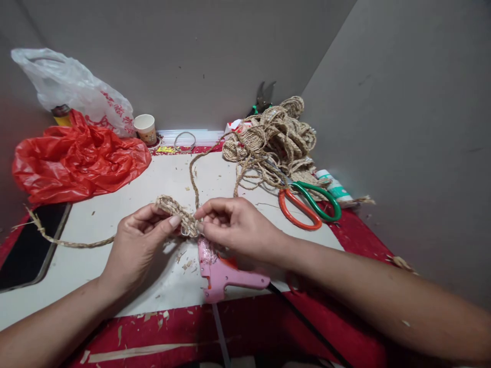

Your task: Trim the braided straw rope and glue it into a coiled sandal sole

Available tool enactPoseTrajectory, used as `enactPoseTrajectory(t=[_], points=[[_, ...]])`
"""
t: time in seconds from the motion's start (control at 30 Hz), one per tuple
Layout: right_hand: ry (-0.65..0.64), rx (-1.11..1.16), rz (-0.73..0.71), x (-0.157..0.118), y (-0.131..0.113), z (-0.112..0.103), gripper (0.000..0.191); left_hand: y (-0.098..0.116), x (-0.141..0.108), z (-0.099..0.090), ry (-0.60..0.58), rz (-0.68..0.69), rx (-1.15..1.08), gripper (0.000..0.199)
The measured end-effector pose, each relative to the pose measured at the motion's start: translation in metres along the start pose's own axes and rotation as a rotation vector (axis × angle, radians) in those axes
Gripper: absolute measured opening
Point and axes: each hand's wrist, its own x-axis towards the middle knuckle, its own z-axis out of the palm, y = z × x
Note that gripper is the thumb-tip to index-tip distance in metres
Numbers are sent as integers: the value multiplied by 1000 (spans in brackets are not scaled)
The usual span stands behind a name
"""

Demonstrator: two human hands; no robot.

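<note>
Between the fingers and thumb of my left hand is a small woven piece of braided straw cord. My right hand pinches at the right end of that piece, where a braided cord runs up toward the pile behind. Another length of cord trails out to the left from behind my left hand. Just below the piece lies a pink hot glue gun, its nozzle end near my right fingertips and partly hidden. A clear glue stick sticks out of its rear.
Coiled straw braid is heaped at the back right, with red-and-green-handled scissors before it and dark pliers behind. A red plastic bag, paper cup and phone are at left. Grey walls close in the table.
</note>
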Motion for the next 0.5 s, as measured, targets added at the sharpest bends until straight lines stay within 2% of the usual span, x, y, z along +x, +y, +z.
enactPoseTrajectory(t=[0.03,0.07,0.13,0.2,0.27,0.37,0.5], points=[[-26,24,30,1,1,0,5,0,0,0,1,-4,7,5],[-17,-6,-2,2,2,-1,5,0,0,0,1,-7,11,5],[80,-228,-218,1,6,-2,8,-1,0,0,5,-11,16,6],[161,-569,-472,-1,10,-2,12,-2,1,0,13,-19,19,7],[160,-862,-634,-4,13,-2,18,-3,0,0,24,-37,17,7],[129,-1049,-720,-8,15,-1,20,-2,0,2,51,-60,16,7],[74,-978,-668,-12,14,1,20,-2,0,3,89,-61,33,11]])
